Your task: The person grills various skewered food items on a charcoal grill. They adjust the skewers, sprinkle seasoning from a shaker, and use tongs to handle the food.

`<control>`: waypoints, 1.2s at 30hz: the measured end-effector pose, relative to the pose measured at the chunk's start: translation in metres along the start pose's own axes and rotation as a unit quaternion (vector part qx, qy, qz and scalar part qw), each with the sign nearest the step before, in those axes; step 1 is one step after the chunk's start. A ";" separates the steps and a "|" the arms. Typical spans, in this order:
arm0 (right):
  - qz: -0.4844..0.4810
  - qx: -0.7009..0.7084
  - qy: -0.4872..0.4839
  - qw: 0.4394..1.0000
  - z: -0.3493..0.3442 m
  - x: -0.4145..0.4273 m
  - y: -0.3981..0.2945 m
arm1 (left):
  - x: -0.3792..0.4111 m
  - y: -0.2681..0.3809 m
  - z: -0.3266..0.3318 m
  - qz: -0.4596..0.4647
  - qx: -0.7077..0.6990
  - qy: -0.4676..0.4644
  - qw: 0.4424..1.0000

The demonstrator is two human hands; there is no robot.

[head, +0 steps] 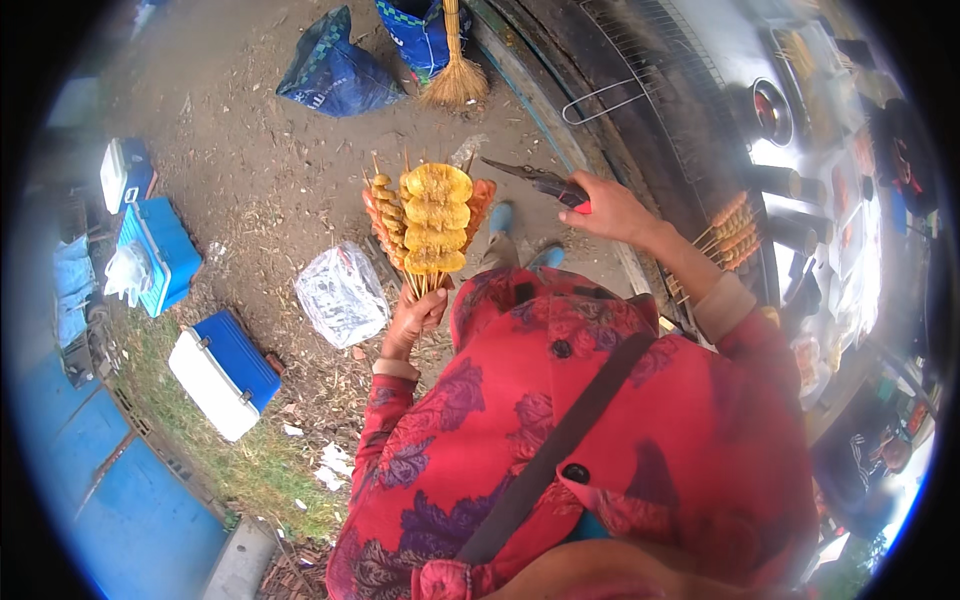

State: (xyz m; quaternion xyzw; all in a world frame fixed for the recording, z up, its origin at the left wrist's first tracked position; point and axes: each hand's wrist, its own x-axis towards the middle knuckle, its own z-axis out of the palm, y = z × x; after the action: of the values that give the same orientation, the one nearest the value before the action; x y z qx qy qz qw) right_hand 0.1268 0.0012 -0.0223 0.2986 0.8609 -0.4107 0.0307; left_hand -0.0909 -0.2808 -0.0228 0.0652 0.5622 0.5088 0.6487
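Observation:
My left hand (418, 319) grips a bunch of wooden skewers by their lower ends, fanned upward. Yellow round slices sprinkled with seasoning (436, 217) are threaded at the front of the bunch. Smaller brownish-yellow pieces (387, 210) and reddish sausage-like pieces (480, 206) show at its sides. To the right, my right hand (607, 210) is closed on scissors with black and red handles (559, 187), their dark blades pointing left toward the skewer tips. The blades do not touch the food.
A long grill with a wire rack (637, 94) runs along my right, with more skewers (731, 236) on it. Beyond lies a table with a metal bowl (771, 112). Cool boxes (225, 375), a plastic-wrapped container (343, 295), blue bags (341, 71) and a broom (455, 79) stand on the ground.

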 end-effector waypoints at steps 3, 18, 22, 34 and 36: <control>-0.040 0.011 -0.003 0.999 -0.003 0.007 -0.004 | 0.001 0.002 -0.002 -0.011 -0.011 -0.011 1.000; -0.034 0.019 -0.013 0.999 -0.038 -0.002 -0.030 | 0.000 0.012 -0.003 -0.024 0.002 -0.004 1.000; -0.077 0.009 0.001 0.997 -0.040 0.004 -0.029 | 0.002 0.015 -0.001 -0.030 -0.003 -0.012 0.999; -0.056 -0.049 -0.006 0.997 -0.054 0.007 -0.037 | 0.003 0.023 -0.001 0.015 0.081 -0.018 0.996; -0.046 -0.018 -0.004 0.999 -0.059 0.008 -0.039 | 0.005 0.019 -0.004 0.040 0.108 -0.011 0.993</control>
State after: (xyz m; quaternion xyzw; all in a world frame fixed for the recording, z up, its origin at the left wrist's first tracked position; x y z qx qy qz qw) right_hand 0.1106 0.0287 0.0414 0.2567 0.8807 -0.3976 0.0208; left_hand -0.1057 -0.2703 -0.0152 0.1625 0.6036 0.4697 0.6234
